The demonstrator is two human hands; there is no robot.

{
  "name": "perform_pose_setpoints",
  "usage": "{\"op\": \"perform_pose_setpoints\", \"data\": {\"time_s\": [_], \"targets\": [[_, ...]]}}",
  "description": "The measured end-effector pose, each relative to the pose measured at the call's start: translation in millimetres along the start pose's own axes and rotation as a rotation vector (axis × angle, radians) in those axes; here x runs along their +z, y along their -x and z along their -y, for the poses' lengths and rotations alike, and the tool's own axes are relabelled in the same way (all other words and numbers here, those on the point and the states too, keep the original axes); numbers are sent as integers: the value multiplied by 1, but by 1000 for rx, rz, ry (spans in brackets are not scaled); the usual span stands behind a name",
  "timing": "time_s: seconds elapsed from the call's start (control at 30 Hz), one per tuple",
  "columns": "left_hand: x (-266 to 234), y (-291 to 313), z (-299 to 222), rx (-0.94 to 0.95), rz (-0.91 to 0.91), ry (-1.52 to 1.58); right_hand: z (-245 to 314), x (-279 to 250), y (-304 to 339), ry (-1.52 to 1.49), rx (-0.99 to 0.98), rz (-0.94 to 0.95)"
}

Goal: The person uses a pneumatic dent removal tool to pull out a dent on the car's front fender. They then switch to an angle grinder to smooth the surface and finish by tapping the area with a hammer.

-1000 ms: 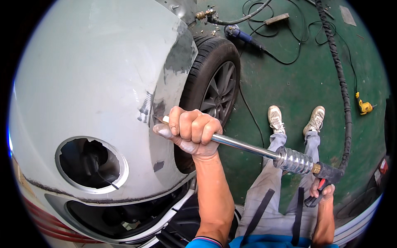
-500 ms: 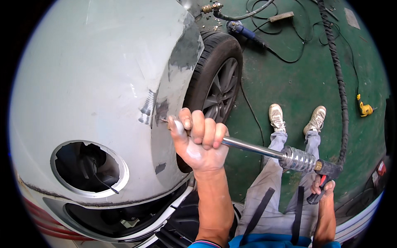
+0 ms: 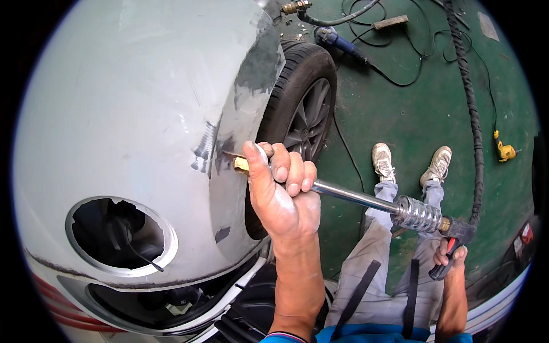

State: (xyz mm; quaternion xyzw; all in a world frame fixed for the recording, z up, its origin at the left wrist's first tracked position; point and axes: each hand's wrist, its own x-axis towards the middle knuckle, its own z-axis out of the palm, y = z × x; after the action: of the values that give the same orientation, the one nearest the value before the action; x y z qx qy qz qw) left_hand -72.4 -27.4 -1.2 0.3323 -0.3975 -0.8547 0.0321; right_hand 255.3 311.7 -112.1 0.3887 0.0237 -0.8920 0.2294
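The right hand (image 3: 455,258) is curled round the black pistol grip (image 3: 439,271) at the rear of a slide hammer (image 3: 360,195), its fingers beside a red trigger (image 3: 453,246). The tool lies across the front of the body, above the grey trousers (image 3: 363,260). Its long axis runs from the grip at the person's right to the left and somewhat forward, so the front end points at the pale car panel (image 3: 148,126). Just ahead of the grip sits the ribbed, shiny weight (image 3: 420,214), then the bare, straight shaft.

The left hand (image 3: 289,208) is turned palm up, with fingers bent over the front of the shaft and thumb extended along it, hiding that stretch. Beyond the thumb shows a brass-coloured tip (image 3: 241,166), with a thin dark metal piece (image 3: 230,154) beside it. Whether either touches the panel cannot be told.

The panel has bare, scuffed patches and a round opening (image 3: 114,231) at its near left part. A wheel (image 3: 306,114) stands just beyond the left hand.

Farther out, a pair of shoes (image 3: 382,161) rests on the green floor (image 3: 412,123). A wrapped black hose (image 3: 474,131) runs forward from the grip, passing a yellow power tool (image 3: 505,151). Farthest lie a blue grinder (image 3: 342,44) with its cable and a pale block (image 3: 390,23).
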Motion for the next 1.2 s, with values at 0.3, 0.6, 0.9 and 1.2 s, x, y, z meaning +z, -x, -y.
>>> {"op": "perform_pose_setpoints", "data": {"time_s": [0.3, 0.6, 0.9, 1.2], "targets": [[-2, 0, -2, -26, 16, 1, 0, 4, -1, 17, 3, -5], [-5, 0, -2, -26, 43, 38, 5, 6, 3, 10, -14, -18], [-15, 0, 3, -25, 164, 51, 13, 27, 2, 17, -30, -99], [-10, 101, 138, -209, 75, -330, 20, 17, -2, 1, 38, -95]]}}
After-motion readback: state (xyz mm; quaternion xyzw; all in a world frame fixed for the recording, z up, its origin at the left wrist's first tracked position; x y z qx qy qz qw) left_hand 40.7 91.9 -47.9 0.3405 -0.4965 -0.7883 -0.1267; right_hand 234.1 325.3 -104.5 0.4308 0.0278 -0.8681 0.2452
